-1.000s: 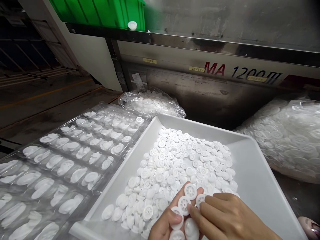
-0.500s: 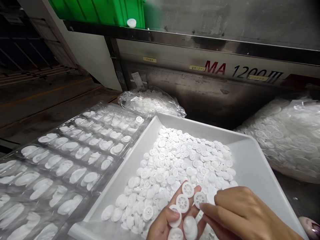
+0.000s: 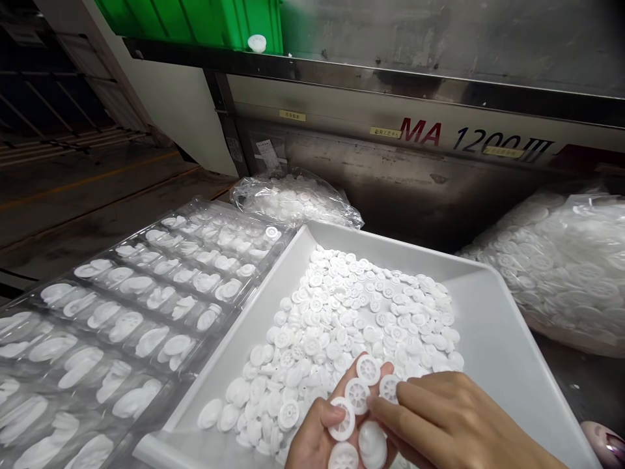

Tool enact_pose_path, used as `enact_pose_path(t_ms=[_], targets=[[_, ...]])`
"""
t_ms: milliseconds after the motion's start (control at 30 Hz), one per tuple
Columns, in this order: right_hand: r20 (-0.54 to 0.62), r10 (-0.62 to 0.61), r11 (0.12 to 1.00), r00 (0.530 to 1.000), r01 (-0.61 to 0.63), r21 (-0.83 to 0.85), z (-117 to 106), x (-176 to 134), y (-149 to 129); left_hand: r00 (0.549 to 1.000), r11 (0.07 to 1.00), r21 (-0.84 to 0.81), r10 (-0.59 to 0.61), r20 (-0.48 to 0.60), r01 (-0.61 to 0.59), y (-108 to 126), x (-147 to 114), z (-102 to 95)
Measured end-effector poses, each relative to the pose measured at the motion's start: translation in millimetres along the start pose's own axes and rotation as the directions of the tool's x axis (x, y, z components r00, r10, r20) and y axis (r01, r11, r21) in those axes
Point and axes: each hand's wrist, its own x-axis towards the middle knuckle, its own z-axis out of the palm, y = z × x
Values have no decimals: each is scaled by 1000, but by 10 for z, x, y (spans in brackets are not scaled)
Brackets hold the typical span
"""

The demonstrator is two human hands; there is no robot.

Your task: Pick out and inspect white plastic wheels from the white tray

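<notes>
At the lower edge of the view, the left hand (image 3: 325, 440) lies palm up over the near part of a white tray (image 3: 493, 339), its fingers loosely open and carrying a row of small white spoked wheels (image 3: 357, 395) laid flat along them, with the thumb pressing one wheel against the palm. The right hand (image 3: 439, 417) comes in from the right, its fingers extended and its fingertips (image 3: 378, 405) touching the wheels on the left hand; it grips nothing. Under and beyond both hands, the tray holds a loose heap of the same white wheels (image 3: 351, 319). To the left of the tray lies a clear blister tray (image 3: 122, 312) with white parts seated in its pockets. Two clear bags of white parts (image 3: 295, 198) (image 3: 551, 260) sit behind the tray, against a grey machine (image 3: 439, 133) marked "MA 1200". A green crate (image 3: 195, 23) rests on top of the machine.
</notes>
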Motion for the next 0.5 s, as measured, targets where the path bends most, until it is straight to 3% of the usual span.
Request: enact_pose_path(t_ms=[100, 300, 400, 500], targets=[[70, 0, 999, 998, 3, -51, 57, -6, 6, 1000, 1000, 1, 9, -20, -9, -18, 16, -3], [-78, -47, 999, 996, 45, -28, 130, 2, 13, 996, 999, -37, 16, -86, -19, -40, 37, 62], [-264, -5, 993, 964, 36, 111, 162, 23, 12, 997, 999, -35, 16, -80, -19, -33, 14, 101], [-335, 210, 905, 919, -53, 423, 188, 33, 32, 995, 998, -26, 47, -83, -50, -29, -36, 149]])
